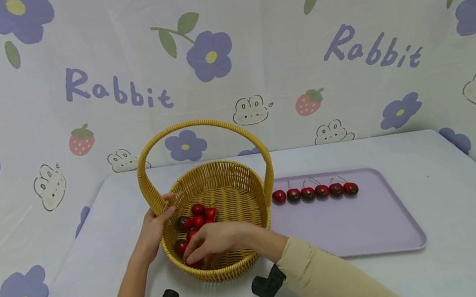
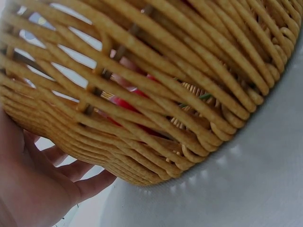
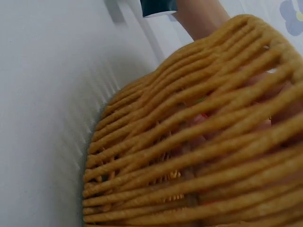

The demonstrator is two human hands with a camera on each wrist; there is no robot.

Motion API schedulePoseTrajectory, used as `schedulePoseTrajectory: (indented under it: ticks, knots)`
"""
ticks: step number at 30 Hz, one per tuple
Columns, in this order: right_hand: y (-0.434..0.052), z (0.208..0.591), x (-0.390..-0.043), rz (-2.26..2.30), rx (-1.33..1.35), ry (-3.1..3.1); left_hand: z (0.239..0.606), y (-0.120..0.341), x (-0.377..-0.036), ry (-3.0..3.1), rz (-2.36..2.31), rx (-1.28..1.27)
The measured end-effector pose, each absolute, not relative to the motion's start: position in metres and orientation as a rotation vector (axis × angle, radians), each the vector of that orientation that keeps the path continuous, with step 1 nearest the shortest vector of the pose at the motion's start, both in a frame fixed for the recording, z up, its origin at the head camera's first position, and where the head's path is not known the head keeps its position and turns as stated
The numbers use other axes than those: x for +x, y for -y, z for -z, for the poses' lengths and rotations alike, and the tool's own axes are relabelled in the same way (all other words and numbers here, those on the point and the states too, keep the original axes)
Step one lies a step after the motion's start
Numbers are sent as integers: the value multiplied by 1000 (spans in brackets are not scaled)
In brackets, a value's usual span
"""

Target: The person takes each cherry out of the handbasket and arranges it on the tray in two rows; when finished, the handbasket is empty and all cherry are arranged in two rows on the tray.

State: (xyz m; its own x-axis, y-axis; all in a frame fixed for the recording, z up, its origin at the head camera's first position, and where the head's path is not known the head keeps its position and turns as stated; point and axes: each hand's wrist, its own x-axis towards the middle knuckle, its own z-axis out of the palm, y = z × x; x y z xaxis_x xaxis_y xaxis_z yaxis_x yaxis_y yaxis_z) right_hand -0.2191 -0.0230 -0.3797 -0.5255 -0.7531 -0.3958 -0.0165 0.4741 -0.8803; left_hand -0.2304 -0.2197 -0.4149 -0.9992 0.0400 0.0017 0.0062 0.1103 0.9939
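Several dark-red cherries [image 1: 197,221] are gathered along the left side inside a yellow wicker basket [image 1: 237,194]; some are partly covered by the right hand [image 1: 216,240], so their full number cannot be told. Through the weave, only red patches and a bit of green are made out from the left wrist. The right hand's fingers are bent down among the fruit; their tips are hidden, and whether a cherry is pinched cannot be told. By the foot of the handle [image 1: 193,123], the basket's rim is held by the left hand [image 1: 152,232], its fingers set slightly apart along the outer side. The handle is arched upward, spanning left to right. On a lilac tray [image 1: 353,233], its left edge hidden behind the basket, six cherries [image 1: 321,191] are lined up in a row running left to right, visible stems pointed mostly toward the printed backdrop [image 1: 270,54]. Both sleeves [image 1: 327,277] are cut off by the lower frame edge.
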Motion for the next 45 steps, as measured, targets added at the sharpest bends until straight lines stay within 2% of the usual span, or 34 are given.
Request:
schedulePoseTrajectory:
  ticks: [13,24,45]
  knots:
    - [-1,362,-233,1411,-579,-1592,417,220,-232,-2327,-2083,54]
    - [-20,359,-242,1379,-622,-1677,417,220,-232,-2335,-2075,58]
    - [-70,349,-239,1567,-642,-1539,416,219,-231,-2312,-2098,48]
